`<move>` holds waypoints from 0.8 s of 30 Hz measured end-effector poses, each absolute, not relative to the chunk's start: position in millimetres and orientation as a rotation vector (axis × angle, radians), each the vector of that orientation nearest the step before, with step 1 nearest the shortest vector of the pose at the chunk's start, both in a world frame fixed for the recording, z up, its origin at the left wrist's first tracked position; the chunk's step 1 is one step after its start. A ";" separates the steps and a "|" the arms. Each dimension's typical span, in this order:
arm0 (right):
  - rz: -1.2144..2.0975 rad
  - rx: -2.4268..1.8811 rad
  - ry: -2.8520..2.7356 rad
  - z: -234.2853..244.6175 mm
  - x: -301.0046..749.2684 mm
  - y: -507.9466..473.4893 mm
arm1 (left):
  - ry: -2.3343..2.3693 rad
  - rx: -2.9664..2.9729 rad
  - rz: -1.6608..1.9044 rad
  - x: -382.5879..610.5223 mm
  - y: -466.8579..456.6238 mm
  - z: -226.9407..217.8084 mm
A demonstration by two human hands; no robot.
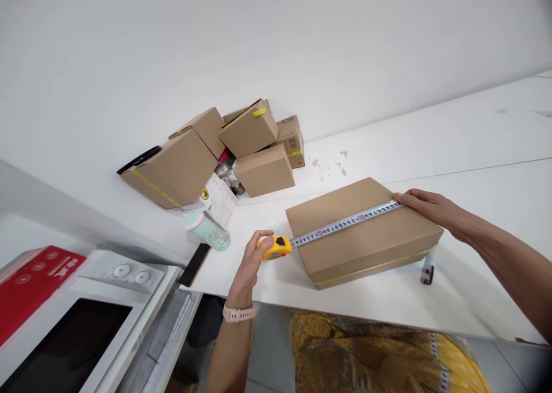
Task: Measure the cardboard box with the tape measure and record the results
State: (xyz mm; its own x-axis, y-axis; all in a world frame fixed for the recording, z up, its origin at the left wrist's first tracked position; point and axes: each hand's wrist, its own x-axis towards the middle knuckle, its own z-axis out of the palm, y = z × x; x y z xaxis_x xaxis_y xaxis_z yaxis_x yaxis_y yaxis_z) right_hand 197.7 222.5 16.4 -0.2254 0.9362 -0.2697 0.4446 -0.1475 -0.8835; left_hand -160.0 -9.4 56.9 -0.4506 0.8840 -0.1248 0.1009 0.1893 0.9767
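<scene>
A closed brown cardboard box [345, 232] lies on the white table [478, 266]. Stretched across its top face is the metal blade [345, 223] of a yellow tape measure [276, 248]. My left hand [252, 261] is closed around the tape measure's case, just off the box's left edge. At the far end, my right hand [425, 206] pinches the blade's end against the box's right edge; its fingertips partly hide that end. Yellow tape runs along the box's near side.
Several cardboard boxes [265, 172] are piled against the wall at the back left. A mint tumbler [207, 230] stands left of my left hand. A clear tape dispenser [426, 272] sits by the box's near right corner. A white microwave [73, 324] is lower left.
</scene>
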 end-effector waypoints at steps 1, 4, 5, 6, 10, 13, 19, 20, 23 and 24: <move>1.352 -1.553 -1.649 16.1 197.4 222.6 | 1.724 0.933 1.333 -159.8 -9.6 57.4; 1.361 -1.553 -1.639 15.4 196.7 222.6 | 1.730 0.935 1.332 -159.8 -9.1 59.7; 1.370 -1.555 -1.636 15.0 196.9 222.6 | 1.733 0.942 1.328 -160.0 -8.6 60.7; 1.381 -1.552 -1.633 14.3 197.5 222.5 | 1.737 0.951 1.323 -160.4 -8.0 61.7; 1.472 -1.472 -1.612 9.6 201.2 222.4 | 1.755 0.966 1.310 -161.2 -4.6 64.7; 1.651 -1.366 -1.487 7.2 200.5 222.8 | 1.744 0.957 1.314 -158.5 -1.5 65.6; 1.790 -1.269 -1.245 14.0 190.8 221.6 | 1.718 0.973 1.298 -151.8 3.0 67.3; 1.796 -1.276 -1.236 15.0 190.1 221.4 | 1.717 0.974 1.298 -151.9 3.2 67.1; 1.787 -1.296 -1.240 15.0 190.2 221.6 | 1.715 0.966 1.297 -153.6 3.6 65.3; 1.777 -1.298 -1.251 14.1 191.0 222.1 | 1.713 0.964 1.295 -154.2 3.6 64.8</move>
